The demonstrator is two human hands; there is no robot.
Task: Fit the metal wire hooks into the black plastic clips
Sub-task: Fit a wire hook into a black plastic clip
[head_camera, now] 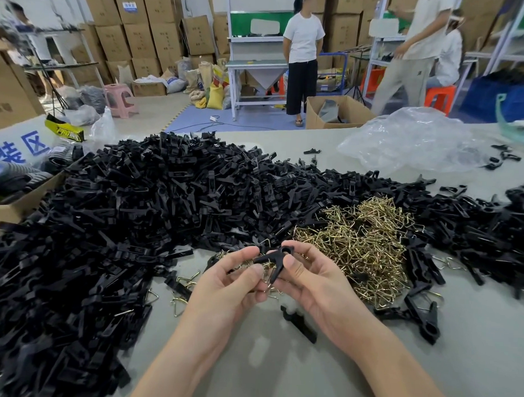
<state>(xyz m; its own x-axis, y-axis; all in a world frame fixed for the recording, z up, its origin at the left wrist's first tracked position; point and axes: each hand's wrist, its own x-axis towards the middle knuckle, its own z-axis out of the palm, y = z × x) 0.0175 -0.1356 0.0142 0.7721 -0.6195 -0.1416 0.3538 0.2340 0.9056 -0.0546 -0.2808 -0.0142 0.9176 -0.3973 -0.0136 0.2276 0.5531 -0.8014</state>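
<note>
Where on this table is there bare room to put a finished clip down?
Bare table lies beside the right forearm, below the hook pile, and between the forearms, past one loose clip. Another strip runs between the clip pile and the plastic bag. Left and centre are crowded.

A grey bench (278,374) carries a wide heap of black clips (130,199), a brass hook pile (360,240), and crumpled clear plastic (414,141).

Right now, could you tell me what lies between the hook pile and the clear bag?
In the head view, a band of black clips, then bare table, lies between hook pile and bag.
</note>
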